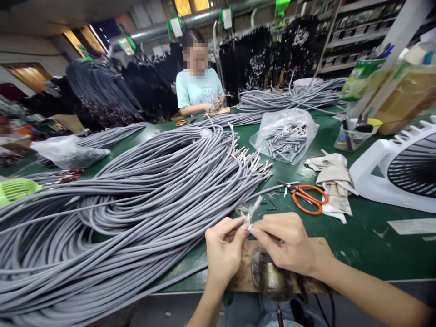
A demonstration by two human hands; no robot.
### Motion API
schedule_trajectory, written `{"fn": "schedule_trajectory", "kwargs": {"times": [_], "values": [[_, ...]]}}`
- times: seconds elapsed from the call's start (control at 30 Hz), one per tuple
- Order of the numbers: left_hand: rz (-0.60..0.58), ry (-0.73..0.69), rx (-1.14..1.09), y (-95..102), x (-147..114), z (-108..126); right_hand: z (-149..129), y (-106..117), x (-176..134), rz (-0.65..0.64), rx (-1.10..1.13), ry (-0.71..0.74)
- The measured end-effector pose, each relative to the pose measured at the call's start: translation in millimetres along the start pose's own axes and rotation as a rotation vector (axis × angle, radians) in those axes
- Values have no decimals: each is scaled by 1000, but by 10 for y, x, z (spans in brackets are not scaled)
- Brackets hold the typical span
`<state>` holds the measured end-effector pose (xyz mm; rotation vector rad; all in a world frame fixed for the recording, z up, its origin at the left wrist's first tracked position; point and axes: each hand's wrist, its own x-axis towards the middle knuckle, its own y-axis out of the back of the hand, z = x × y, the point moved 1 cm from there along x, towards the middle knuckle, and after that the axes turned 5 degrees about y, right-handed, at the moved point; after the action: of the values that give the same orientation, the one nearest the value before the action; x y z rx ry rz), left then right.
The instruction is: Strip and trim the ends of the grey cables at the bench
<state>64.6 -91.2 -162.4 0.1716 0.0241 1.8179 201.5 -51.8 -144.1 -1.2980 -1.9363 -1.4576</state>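
My left hand (225,247) and my right hand (289,240) meet near the front table edge, fingertips pinched together on a stripped cable end (250,221) with thin whitish, see-through strands. A grey cable (185,275) runs from the left to behind my left hand; the fingers hide where it joins. Below my hands, a metal device wrapped in clear plastic (272,277) sits on a wooden board (242,279). Orange-handled scissors (311,200) lie beyond my right hand, among small dark and white offcuts.
A big coil of grey cables (136,204) covers the left side. Behind the scissors stand a plastic bag of grey sleeve pieces (286,136) and crumpled cloths (335,177). A white fan (371,170) is at right. A person (199,86) works across the green table (371,245).
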Motion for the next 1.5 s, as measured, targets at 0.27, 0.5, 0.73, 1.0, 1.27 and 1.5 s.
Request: {"fn": "schedule_trajectory", "kwargs": {"times": [0.27,0.5,0.73,1.0,1.27,1.5], "values": [[110,-45,89,-19,12,-17,-49,103,11,86,-23,40],[64,-64,-5,34,35,27,34,136,85,123,212,-304],[-241,59,-146,34,147,300,72,168,145,119,111,-243],[184,216,-453,58,337,182,-288,89,38,64,72,448],[59,191,-418,-16,276,129,-15,33,313,-13,23,-444],[-107,226,-468,51,231,139,86,-85,249,54,114,-454]]}}
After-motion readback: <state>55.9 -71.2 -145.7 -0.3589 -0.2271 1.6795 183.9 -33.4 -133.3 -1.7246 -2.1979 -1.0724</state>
